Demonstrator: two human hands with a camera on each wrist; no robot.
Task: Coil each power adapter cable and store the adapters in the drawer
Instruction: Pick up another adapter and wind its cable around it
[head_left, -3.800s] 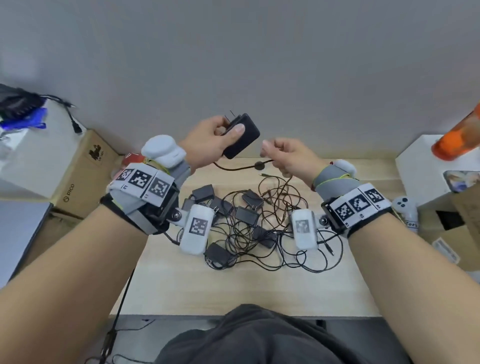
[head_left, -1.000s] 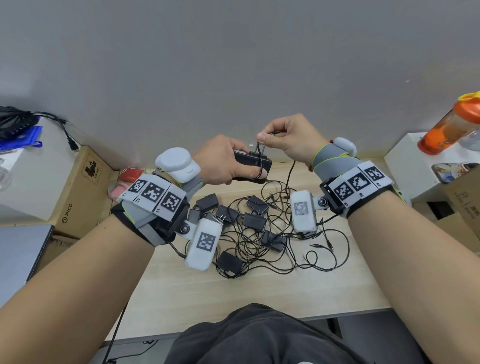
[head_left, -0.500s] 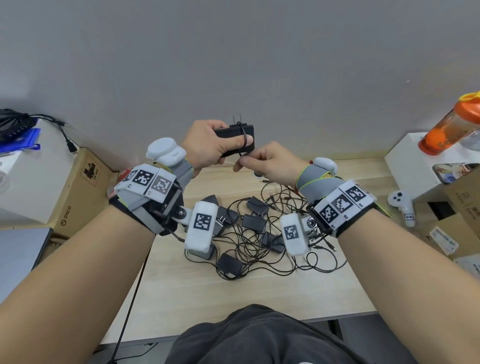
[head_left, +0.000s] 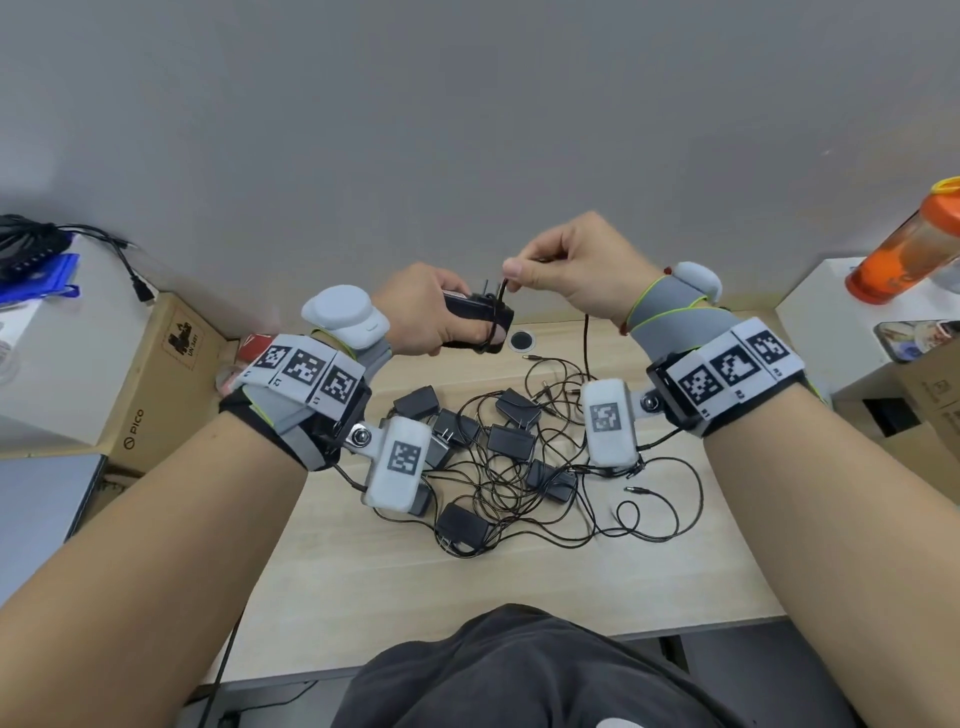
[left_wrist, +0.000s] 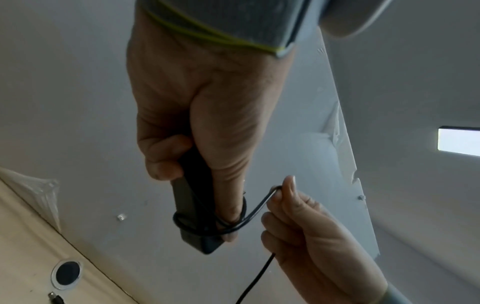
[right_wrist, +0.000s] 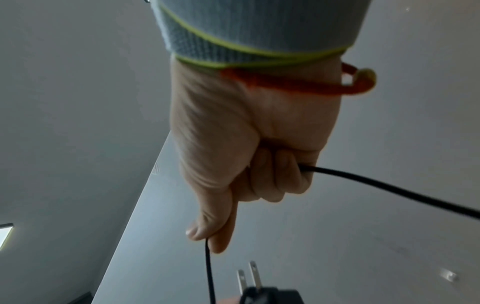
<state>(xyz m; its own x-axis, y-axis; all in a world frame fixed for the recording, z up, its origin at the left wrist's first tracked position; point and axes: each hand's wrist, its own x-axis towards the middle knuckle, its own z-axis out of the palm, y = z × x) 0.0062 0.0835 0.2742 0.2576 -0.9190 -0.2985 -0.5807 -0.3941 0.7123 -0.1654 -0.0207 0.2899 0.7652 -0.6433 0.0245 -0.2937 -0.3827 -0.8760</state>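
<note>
My left hand (head_left: 431, 312) grips a black power adapter (head_left: 475, 319) in the air above the table's far edge, prongs up. Its thin black cable (left_wrist: 255, 207) loops round the adapter body (left_wrist: 187, 205) and over my left thumb. My right hand (head_left: 571, 270) pinches that cable (right_wrist: 207, 267) between thumb and forefinger just above the adapter, and the rest of the cable (head_left: 586, 343) hangs from its fist to the table. A tangled pile of several more black adapters (head_left: 509, 441) and cables lies on the wooden table (head_left: 519, 587). No drawer is in view.
A grey wall stands right behind the table. Cardboard boxes (head_left: 156, 374) sit at the left, a white box with an orange bottle (head_left: 904, 249) at the right. A round cable hole (head_left: 522, 340) lies at the table's far edge.
My right hand has risen from below the adapter to above it, carrying the cable round the body. My left hand has dropped slightly, still holding the adapter.
</note>
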